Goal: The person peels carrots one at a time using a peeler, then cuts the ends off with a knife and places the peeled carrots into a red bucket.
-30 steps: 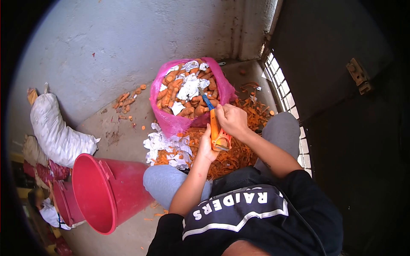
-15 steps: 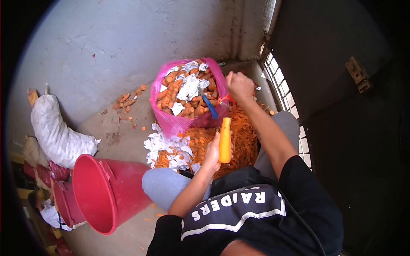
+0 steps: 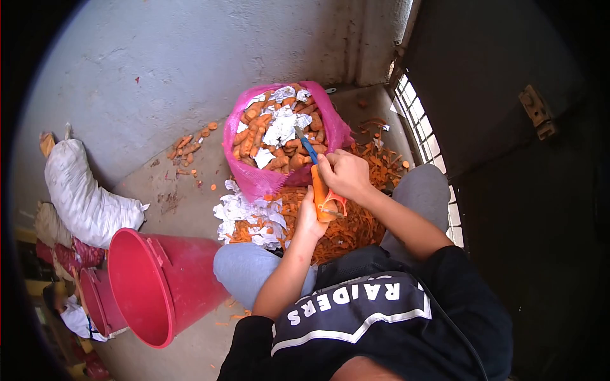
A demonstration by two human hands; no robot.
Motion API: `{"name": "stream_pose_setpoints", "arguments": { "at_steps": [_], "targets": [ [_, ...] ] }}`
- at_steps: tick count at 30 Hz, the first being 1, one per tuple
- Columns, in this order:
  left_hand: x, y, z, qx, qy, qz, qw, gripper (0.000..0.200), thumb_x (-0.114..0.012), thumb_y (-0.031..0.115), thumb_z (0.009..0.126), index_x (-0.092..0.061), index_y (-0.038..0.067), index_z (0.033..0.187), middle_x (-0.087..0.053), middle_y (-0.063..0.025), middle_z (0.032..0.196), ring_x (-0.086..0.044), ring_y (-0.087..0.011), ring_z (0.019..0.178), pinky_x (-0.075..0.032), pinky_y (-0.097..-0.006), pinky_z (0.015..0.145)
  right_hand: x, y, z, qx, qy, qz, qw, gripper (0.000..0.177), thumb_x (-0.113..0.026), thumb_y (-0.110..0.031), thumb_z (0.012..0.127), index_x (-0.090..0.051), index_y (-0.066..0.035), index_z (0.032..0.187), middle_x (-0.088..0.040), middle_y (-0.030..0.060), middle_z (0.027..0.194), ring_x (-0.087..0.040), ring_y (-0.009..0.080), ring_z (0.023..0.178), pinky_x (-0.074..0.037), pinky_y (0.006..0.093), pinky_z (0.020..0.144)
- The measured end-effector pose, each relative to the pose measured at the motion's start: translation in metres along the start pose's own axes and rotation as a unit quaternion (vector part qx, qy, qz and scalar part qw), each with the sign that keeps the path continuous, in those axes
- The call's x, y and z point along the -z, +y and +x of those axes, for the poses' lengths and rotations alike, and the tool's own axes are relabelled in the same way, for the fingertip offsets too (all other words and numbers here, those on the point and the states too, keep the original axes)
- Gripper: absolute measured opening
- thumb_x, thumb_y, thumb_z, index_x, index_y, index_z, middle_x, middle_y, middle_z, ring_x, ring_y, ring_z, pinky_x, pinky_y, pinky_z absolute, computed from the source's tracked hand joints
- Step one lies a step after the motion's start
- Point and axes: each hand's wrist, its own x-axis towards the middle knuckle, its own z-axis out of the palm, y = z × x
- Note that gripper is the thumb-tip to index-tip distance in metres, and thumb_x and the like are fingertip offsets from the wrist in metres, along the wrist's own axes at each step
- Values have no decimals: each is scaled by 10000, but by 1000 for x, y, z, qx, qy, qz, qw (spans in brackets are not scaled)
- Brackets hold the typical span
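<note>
My left hand [image 3: 309, 216] is closed around an orange carrot [image 3: 319, 185], held slanting in front of my lap. In my right hand [image 3: 346, 174] is a red-orange peeler [image 3: 337, 202], its metal blade at the carrot's near end. Just beyond my hands, a pink plastic sack [image 3: 251, 181] stands open, full of unpeeled carrots [image 3: 254, 130] and crumpled white paper [image 3: 279, 130]. A blue-handled knife [image 3: 309, 149] lies on those carrots, its handle end partly behind the held carrot. Beneath my hands spreads a heap of carrot peelings [image 3: 356, 235].
A large red bucket [image 3: 197, 273] lies tipped at my left, with another bucket [image 3: 101, 298] behind it. A stuffed white sack [image 3: 89, 197] leans on the wall. Carrot ends [image 3: 187, 149] litter the floor. A dark metal door [image 3: 502, 190] stands on the right. Another person [image 3: 73, 314] appears far left.
My right hand has come down and toward me with the peeler, from beside the sack onto the carrot. The carrot has shifted slightly left and now tilts the other way.
</note>
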Motion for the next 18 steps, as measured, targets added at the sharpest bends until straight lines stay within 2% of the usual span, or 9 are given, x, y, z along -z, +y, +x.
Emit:
{"name": "stream_pose_setpoints", "arguments": {
  "at_steps": [1,7,10,13,16,18],
  "targets": [
    [-14,-2,-3,-27,93,31,995,397,-277,396,1014,-522,126,1172,-611,-29,932,-607,-135,712,-523,-288,576,-3,0,-1,13,8,-6,1000,407,-474,-362,895,-638,-64,672,-589,120,688,-600,331,658,-466,447,599],
    [-26,-4,-11,-41,97,44,993,455,-216,387,1019,-441,107,1298,-603,-84,1103,-645,-220,886,-567,-359,688,-8,0,-2,22,21,-15,999,381,-465,-323,900,-637,-60,685,-584,124,685,-596,342,640,-469,460,587],
    [-16,-3,-4,-50,92,1,995,466,-202,387,1018,-415,104,1321,-589,-99,1143,-630,-247,961,-567,-425,711,-15,2,-2,27,23,-10,999,386,-460,-324,903,-634,-60,681,-583,129,687,-594,348,631,-469,466,590],
    [-23,-5,-14,-67,120,91,986,465,-237,399,1014,-449,87,1287,-593,-97,1135,-621,-236,988,-566,-438,714,-20,3,-1,25,9,-9,1000,413,-445,-332,904,-653,-57,677,-606,148,696,-604,357,612,-488,461,583],
    [-19,1,-20,-65,108,147,981,431,-300,405,1008,-517,78,1187,-629,-80,1027,-631,-208,873,-543,-353,731,-24,2,5,25,-2,-25,999,431,-434,-320,903,-651,-38,659,-615,167,688,-612,361,600,-498,456,579],
    [-2,-6,-16,-69,123,167,976,450,-318,421,1001,-520,71,1199,-630,-69,952,-623,-195,775,-541,-345,647,-25,8,24,-5,21,-43,999,437,-431,-304,899,-640,-19,641,-611,182,675,-615,362,592,-499,460,583]
  ]
}}
